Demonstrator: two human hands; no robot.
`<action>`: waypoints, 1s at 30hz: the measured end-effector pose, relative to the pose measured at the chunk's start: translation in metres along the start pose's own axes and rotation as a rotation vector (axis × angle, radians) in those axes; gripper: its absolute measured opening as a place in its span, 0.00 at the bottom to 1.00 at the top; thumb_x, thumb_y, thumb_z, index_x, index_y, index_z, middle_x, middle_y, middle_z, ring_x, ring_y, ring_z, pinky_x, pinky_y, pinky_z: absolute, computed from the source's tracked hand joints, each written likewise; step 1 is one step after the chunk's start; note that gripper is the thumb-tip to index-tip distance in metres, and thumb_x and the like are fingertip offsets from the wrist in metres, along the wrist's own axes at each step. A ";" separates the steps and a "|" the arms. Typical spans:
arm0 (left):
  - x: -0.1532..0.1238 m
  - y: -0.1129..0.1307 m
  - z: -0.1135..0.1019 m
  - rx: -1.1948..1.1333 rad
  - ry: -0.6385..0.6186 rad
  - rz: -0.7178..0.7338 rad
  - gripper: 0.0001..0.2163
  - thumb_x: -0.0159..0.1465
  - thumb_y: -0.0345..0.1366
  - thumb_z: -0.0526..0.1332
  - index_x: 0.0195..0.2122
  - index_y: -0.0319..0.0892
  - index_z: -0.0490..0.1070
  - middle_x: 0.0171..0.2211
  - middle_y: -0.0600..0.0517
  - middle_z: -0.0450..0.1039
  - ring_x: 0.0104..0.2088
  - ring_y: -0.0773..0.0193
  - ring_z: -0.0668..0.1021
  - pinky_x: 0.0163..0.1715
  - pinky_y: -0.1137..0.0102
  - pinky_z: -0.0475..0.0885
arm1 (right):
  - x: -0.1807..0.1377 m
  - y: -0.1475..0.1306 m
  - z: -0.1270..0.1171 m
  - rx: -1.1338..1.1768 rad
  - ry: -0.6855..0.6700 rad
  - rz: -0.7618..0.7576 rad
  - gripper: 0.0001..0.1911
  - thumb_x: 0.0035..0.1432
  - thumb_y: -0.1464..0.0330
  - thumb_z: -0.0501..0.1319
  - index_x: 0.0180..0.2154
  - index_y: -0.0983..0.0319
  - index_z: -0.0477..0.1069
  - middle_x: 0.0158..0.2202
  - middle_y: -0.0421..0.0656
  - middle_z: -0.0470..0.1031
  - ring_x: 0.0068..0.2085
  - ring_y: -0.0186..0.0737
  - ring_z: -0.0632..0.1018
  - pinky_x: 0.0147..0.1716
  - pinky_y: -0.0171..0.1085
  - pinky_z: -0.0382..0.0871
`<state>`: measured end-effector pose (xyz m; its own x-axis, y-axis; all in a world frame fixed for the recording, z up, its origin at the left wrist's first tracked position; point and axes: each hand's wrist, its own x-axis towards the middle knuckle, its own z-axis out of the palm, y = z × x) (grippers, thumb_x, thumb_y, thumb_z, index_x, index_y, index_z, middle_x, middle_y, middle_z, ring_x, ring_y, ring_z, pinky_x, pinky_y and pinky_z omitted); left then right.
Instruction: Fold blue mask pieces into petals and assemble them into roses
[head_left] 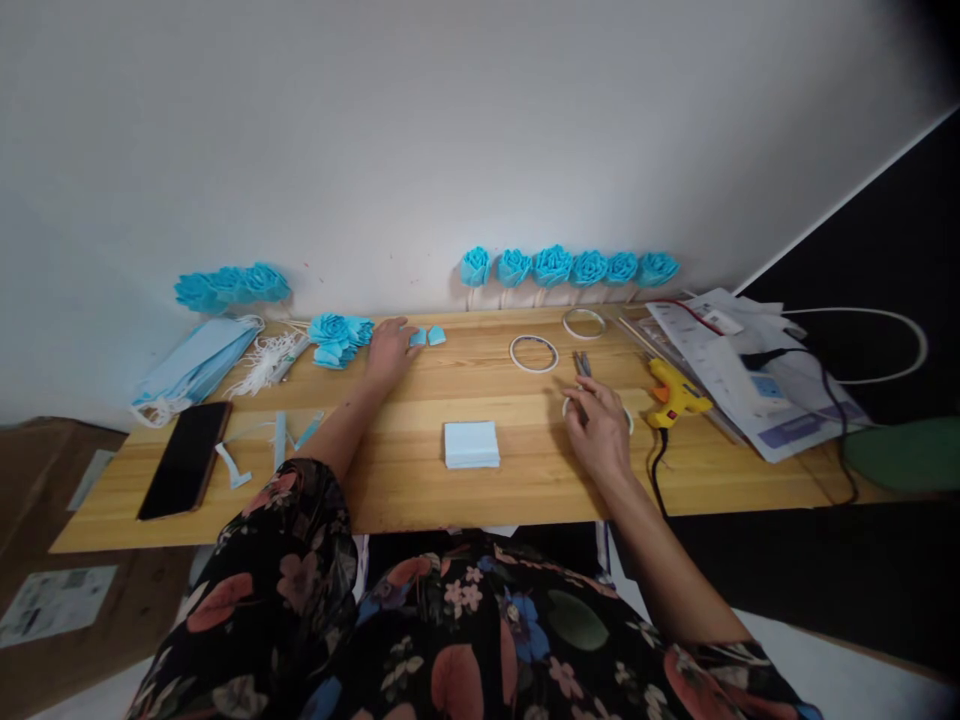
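Nearest to us, well to the left of our left hand [394, 350] and closer to our body, a dark phone [186, 460] lies on the desk [405, 490]. Between it and our left forearm are some white and blue strips [280, 438]. Ahead of our body, between our two hands, sits a small stack of pale blue sheets [471, 444]. Our right hand [598, 425] is bent loosely over a white ring [628, 421]; a metal tool [583, 363] shows just past its fingertips, and we cannot tell whether they grip it. Right of that hand lies a yellow glue gun [675, 390], with papers [795, 425] farther right. Our left hand rests farther off, fingers curved down at a small blue piece [418, 338]; we cannot tell whether they pinch it. A second blue piece [436, 336] lies just to its right, and a clump of blue flowers [334, 340] just to its left, with pleated masks [199, 365] beyond those. Past our right hand lie two more white rings [534, 369], then a row of stemmed blue flowers [553, 266] by the wall [480, 130].
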<state>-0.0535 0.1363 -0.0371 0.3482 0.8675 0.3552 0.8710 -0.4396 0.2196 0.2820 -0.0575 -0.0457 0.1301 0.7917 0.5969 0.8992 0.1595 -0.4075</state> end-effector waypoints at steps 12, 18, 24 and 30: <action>0.015 0.022 -0.002 -0.005 -0.039 0.087 0.14 0.64 0.36 0.61 0.49 0.38 0.77 0.58 0.37 0.71 0.58 0.48 0.71 0.60 0.55 0.63 | -0.001 -0.001 0.000 0.026 -0.008 0.002 0.13 0.61 0.71 0.56 0.41 0.62 0.78 0.50 0.52 0.77 0.51 0.50 0.77 0.52 0.50 0.72; 0.014 0.020 -0.005 -0.011 -0.091 0.102 0.14 0.64 0.34 0.59 0.49 0.39 0.77 0.58 0.38 0.71 0.58 0.49 0.72 0.61 0.54 0.63 | -0.001 -0.002 -0.001 0.011 -0.028 0.017 0.13 0.59 0.72 0.56 0.42 0.62 0.78 0.50 0.52 0.78 0.50 0.51 0.77 0.51 0.50 0.71; 0.009 0.036 -0.010 -0.123 0.025 0.098 0.16 0.63 0.36 0.61 0.51 0.40 0.75 0.59 0.39 0.70 0.59 0.48 0.71 0.61 0.53 0.63 | 0.001 -0.012 -0.007 -0.035 -0.046 0.007 0.14 0.60 0.74 0.56 0.43 0.61 0.78 0.50 0.50 0.78 0.51 0.50 0.77 0.51 0.49 0.70; -0.011 0.087 -0.038 -0.369 0.054 0.192 0.14 0.64 0.36 0.60 0.49 0.41 0.76 0.54 0.43 0.76 0.56 0.53 0.75 0.59 0.56 0.66 | 0.017 -0.041 -0.018 0.008 -0.232 -0.131 0.16 0.60 0.76 0.56 0.46 0.61 0.76 0.45 0.47 0.81 0.47 0.48 0.78 0.49 0.47 0.67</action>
<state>0.0054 0.0798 0.0123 0.4648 0.7524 0.4668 0.6057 -0.6547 0.4522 0.2545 -0.0611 -0.0062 -0.0870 0.8778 0.4711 0.8987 0.2732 -0.3432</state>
